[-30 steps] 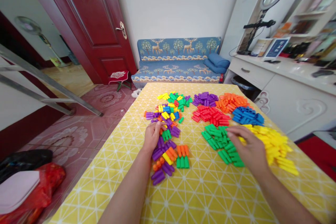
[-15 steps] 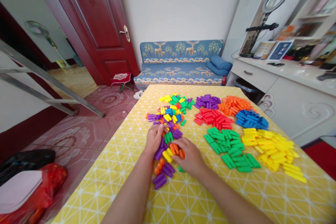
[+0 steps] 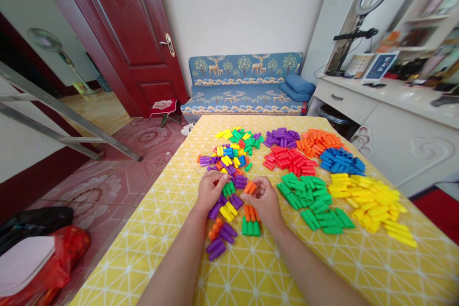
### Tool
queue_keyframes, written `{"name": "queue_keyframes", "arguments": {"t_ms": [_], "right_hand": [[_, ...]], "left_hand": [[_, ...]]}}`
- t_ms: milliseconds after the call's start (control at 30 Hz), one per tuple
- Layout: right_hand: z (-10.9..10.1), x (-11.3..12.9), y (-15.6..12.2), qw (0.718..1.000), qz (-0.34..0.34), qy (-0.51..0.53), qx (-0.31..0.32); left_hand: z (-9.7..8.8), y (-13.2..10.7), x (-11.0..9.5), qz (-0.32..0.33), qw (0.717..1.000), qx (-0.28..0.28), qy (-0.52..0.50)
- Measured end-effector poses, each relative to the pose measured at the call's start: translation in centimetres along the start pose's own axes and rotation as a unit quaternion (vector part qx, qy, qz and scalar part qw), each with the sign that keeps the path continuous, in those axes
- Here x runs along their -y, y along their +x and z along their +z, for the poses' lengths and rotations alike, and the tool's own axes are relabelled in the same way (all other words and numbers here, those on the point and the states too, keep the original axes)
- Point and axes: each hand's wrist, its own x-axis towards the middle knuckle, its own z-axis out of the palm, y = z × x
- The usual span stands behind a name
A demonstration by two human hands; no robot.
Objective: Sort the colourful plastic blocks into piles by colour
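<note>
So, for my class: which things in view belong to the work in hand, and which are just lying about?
In the work:
right hand, holding orange pieces
left hand, at the mixed pieces
purple pile
orange pile
red pile
blue pile
green pile
yellow pile

Lying about:
sofa
stool
red bag
fan

Table, pieces on its left, piles on its right, sofa behind it

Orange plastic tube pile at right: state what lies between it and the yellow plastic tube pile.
The blue plastic tube pile lies there, in the head view.
</note>
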Motion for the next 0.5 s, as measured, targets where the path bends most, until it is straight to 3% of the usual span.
{"name": "queue_keyframes", "arguments": {"t_ms": [300, 500], "right_hand": [[-0.21, -0.47, 0.02, 1.0, -0.001, 0.001, -0.012], [-0.31, 0.07, -0.39, 0.995, -0.072, -0.071, -0.017]], "left_hand": [[0.01, 0.09, -0.08, -0.012, 1.0, -0.004, -0.007], [0.03, 0.1, -0.24, -0.017, 1.0, -0.008, -0.013]]}}
